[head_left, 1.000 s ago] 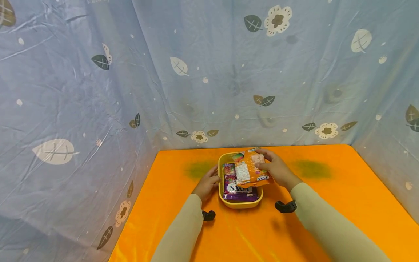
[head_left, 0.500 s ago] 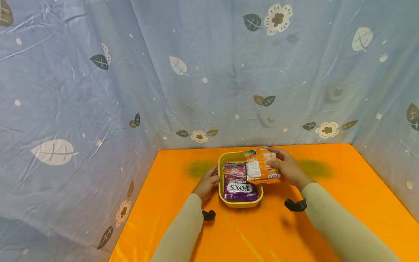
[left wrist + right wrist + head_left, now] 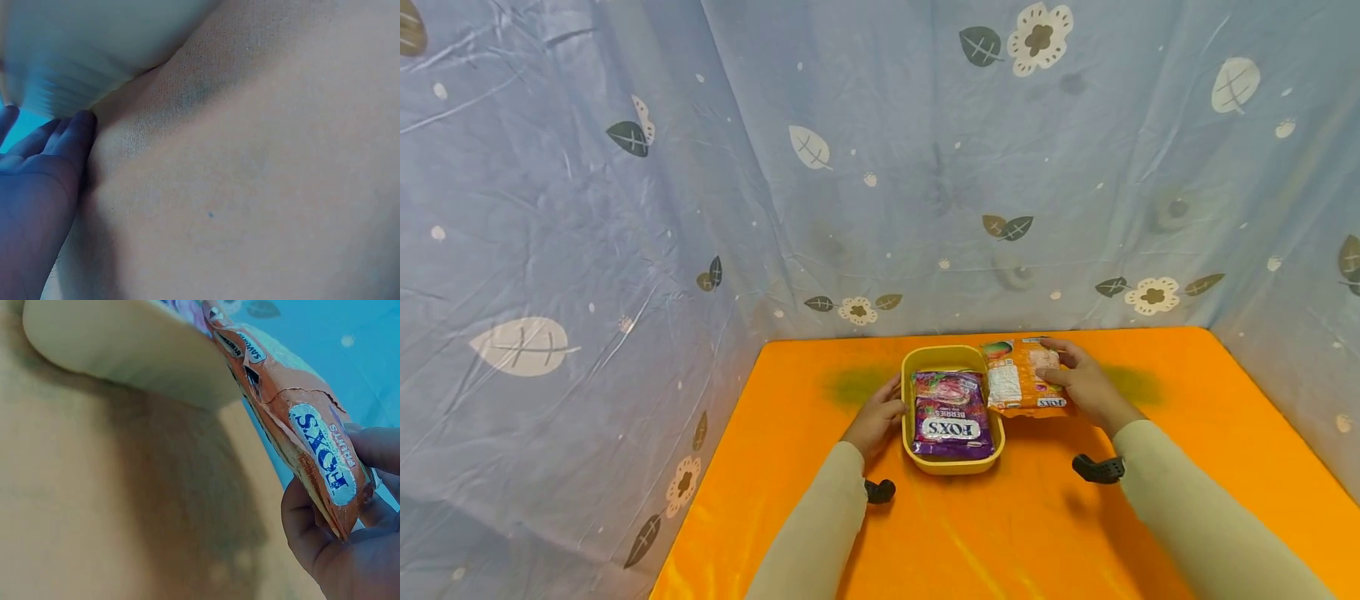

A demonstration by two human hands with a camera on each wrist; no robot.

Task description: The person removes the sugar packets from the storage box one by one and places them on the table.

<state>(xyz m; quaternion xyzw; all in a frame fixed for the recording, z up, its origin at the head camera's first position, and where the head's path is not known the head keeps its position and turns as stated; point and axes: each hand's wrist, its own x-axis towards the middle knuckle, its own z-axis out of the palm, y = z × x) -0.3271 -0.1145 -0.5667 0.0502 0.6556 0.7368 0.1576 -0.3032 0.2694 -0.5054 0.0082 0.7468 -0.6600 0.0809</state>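
A yellow plastic box [image 3: 952, 468] stands on the table with a purple FOX'S Berries candy packet [image 3: 951, 408] lying in it. At its left side is my left hand [image 3: 874, 423]; in the left wrist view the fairly straight fingers [image 3: 78, 137] touch the outer wall of the box [image 3: 112, 37]. My right hand [image 3: 1092, 390] grips an orange FOX'S Fruits candy packet [image 3: 1017, 375] between thumb and fingers. The packet is raised off the table, just right of the box. Its wrapper looks torn or creased in the right wrist view, where the thumb [image 3: 375, 447] presses one face.
An orange cloth covers the table [image 3: 940, 542], with greenish patches at the back. Blue floral curtains [image 3: 910, 192] hang behind and along both sides. A black wrist device [image 3: 1097, 469] sits under each sleeve cuff.
My right hand has carried the orange candy packet rightward, from over the box to beside it, uncovering the purple packet. The left hand and the box have stayed in place.
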